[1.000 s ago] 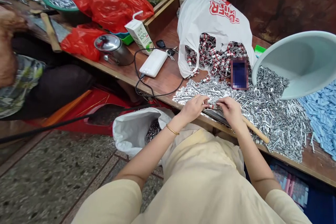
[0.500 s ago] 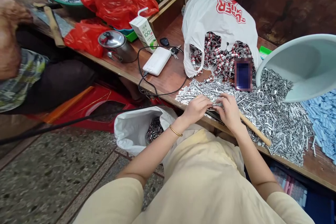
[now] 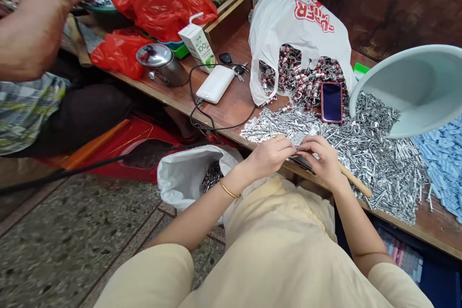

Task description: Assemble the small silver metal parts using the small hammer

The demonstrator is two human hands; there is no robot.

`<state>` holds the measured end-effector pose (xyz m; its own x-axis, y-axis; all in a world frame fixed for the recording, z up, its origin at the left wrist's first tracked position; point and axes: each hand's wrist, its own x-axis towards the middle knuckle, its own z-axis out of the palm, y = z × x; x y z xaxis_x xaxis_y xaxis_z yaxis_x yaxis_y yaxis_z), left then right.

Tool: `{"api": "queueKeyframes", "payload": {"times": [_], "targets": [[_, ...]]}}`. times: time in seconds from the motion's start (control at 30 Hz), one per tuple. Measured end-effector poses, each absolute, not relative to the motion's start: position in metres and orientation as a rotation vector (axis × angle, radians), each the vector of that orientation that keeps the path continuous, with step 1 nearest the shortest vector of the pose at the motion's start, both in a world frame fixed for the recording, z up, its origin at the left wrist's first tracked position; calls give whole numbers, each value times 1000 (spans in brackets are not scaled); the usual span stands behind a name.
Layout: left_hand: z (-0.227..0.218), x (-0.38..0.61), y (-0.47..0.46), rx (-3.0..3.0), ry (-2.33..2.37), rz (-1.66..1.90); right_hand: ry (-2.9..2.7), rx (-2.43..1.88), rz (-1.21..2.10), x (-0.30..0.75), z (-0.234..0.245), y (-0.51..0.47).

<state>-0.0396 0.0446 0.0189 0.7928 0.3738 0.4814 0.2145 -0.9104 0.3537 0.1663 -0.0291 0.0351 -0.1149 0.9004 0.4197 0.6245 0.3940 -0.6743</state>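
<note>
At the table's front edge my left hand and my right hand meet, fingertips pinched together. Between them is a small metal piece, mostly covered by the fingers, so its exact shape is hard to make out. Just beyond the fingers spreads a heap of small silvery metal parts. A wooden handle sticks out to the right from beside my right hand, its other end hidden. Below my left forearm hangs an open white sack with small dark and metallic parts inside.
Behind the heap stand a white plastic bag of red-and-silver parts, a phone and a tipped pale basin. Blue pieces lie right. Leftward are a power bank, metal mug, drink carton and a co-worker's arm.
My right hand has shifted slightly right and down, its fingers closer together, and my left hand slightly down. The co-worker's hand has moved up and right to the green basin.
</note>
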Motion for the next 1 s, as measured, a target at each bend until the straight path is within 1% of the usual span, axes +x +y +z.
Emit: {"api": "queueKeyframes", "payload": {"times": [0.03, 0.1, 0.2, 0.27, 0.37, 0.43, 0.5, 0.53, 0.57, 0.67, 0.77, 0.87, 1.0], "targets": [[20, -39, 43, 2694, 404, 827, -1793, -1301, 442, 165, 36, -32], [17, -34, 36, 2558, 385, 978, -1651, -1289, 465, 158, 33, -39], [4, -17, 12, 2062, 569, 1305, -1344, -1344, 565, 141, 16, -50], [-6, -8, -4, 1751, 678, 1352, -1244, -1433, 684, 137, 4, -56], [-18, -9, -9, 1597, 796, 1146, -1264, -1593, 727, 167, -1, -66], [-23, -21, 3, 1525, 891, 987, -1229, -1732, 558, 213, 6, -72], [-27, -34, 23, 1440, 968, 901, -1150, -1877, 354, 266, 14, -76], [-28, -40, 34, 1414, 965, 852, -1176, -2053, 212, 290, 16, -78], [-28, -45, 44, 1396, 959, 810, -1231, -2191, 169, 309, 18, -79], [-29, -50, 64, 1429, 968, 723, -1441, -2311, 251, 329, 13, -78], [-31, -49, 73, 1510, 1025, 665, -1541, -2341, 272, 314, 3, -72], [-33, -50, 77, 1513, 1026, 603, -1501, -2449, 254, 302, -5, -67], [-35, -52, 82, 1444, 990, 569, -1320, -2393, 405, 312, -9, -66]]}}
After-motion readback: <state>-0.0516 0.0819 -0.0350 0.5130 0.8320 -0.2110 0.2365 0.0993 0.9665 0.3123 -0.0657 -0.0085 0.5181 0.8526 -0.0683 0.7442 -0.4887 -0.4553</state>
